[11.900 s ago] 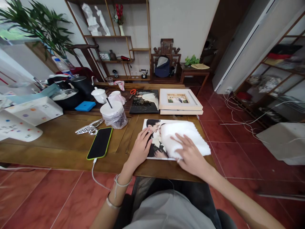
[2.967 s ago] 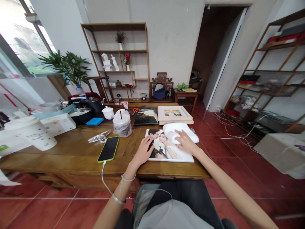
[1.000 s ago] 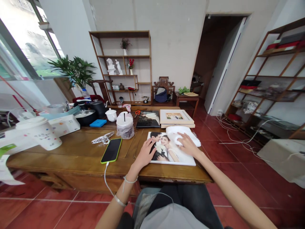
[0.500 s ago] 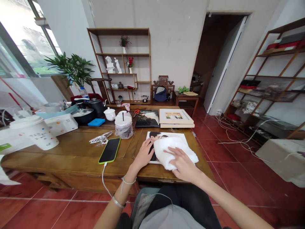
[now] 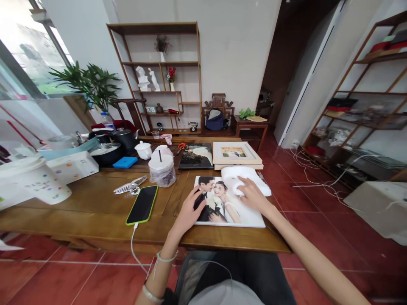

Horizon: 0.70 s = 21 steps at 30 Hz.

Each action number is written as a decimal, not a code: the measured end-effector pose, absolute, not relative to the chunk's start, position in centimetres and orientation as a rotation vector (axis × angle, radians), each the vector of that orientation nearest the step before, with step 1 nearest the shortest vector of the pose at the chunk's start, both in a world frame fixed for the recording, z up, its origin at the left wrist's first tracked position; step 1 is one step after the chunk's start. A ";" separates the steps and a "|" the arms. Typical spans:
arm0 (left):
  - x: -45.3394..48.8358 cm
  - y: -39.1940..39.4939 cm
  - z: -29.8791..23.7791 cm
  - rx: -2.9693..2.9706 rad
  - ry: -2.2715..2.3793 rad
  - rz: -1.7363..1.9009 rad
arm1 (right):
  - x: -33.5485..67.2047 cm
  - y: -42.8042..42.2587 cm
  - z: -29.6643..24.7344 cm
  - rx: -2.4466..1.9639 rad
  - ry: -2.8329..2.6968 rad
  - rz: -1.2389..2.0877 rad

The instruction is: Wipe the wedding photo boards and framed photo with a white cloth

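Photo panel, head view: the photo panel (image 5: 220,205) lies flat on the tabletop (image 5: 95,207), before the person.
Left hand: fingers spread on the photo panel's left side, gripping nothing; the left hand (image 5: 190,208) probably steadies it.
White cloth: over the photo panel's upper right; the right hand (image 5: 250,192), fingers extended, rests on the white cloth (image 5: 259,180), seemingly pressing, not clutching.
Hidden: the covered corner; right thumb unclear.
Cut off: paper cup (image 5: 41,182), far left of the photo panel.
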State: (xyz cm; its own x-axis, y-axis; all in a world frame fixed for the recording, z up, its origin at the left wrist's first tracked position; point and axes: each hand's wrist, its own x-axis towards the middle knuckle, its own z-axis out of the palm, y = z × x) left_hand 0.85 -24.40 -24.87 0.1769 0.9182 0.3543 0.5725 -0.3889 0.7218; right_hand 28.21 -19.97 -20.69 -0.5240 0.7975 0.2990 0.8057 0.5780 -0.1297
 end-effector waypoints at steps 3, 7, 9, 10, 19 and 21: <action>0.7 -24.7 -24.7 2.051 1.400 1.027 | 27.9 -20.6 -20.8 -1.298 -2.502 -0.030; 0.6 -25.0 -24.9 2.091 1.390 0.997 | 27.5 -21.2 -20.6 -1.292 -2.513 -0.011; 0.5 -25.1 -25.1 2.102 1.389 0.987 | 27.2 -22.0 -20.5 -1.279 -2.528 0.003; 0.5 -25.1 -25.2 2.105 1.393 0.986 | 27.0 -22.6 -20.5 -1.264 -2.541 0.013; 0.6 -25.4 -25.6 2.169 1.370 1.021 | 25.1 -29.9 -20.6 -1.004 -2.666 0.137; 0.6 -25.4 -25.5 2.168 1.373 1.026 | 25.5 -29.3 -20.5 -1.022 -2.650 0.139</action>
